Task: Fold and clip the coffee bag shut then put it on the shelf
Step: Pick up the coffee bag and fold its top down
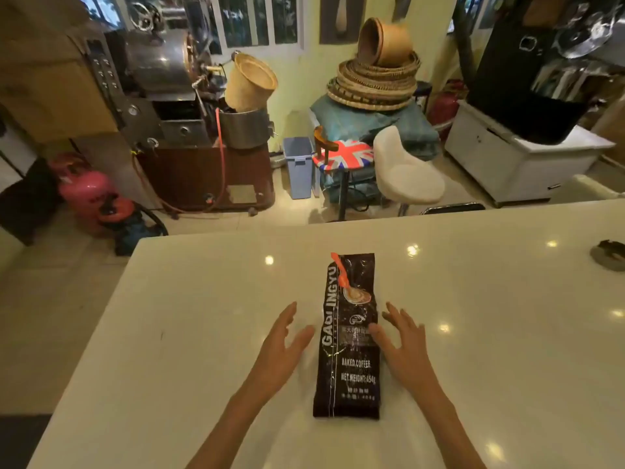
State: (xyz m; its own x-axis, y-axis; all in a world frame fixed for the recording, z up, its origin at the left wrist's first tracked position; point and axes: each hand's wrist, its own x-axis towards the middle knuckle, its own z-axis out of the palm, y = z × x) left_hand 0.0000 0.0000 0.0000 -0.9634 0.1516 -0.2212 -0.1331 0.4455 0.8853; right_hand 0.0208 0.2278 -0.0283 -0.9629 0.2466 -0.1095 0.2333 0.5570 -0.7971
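A long black coffee bag lies flat on the white counter, its top end pointing away from me. An orange clip rests on the bag's far left corner. My left hand hovers just left of the bag, fingers spread, holding nothing. On the other side, my right hand is spread too, its thumb touching the bag's right edge. No shelf is in view.
A small dark metal object sits at the counter's far right edge. Beyond the counter stand a coffee roaster, a pink gas cylinder, a blue bin, a flag-patterned stool, a white chair and stacked woven baskets.
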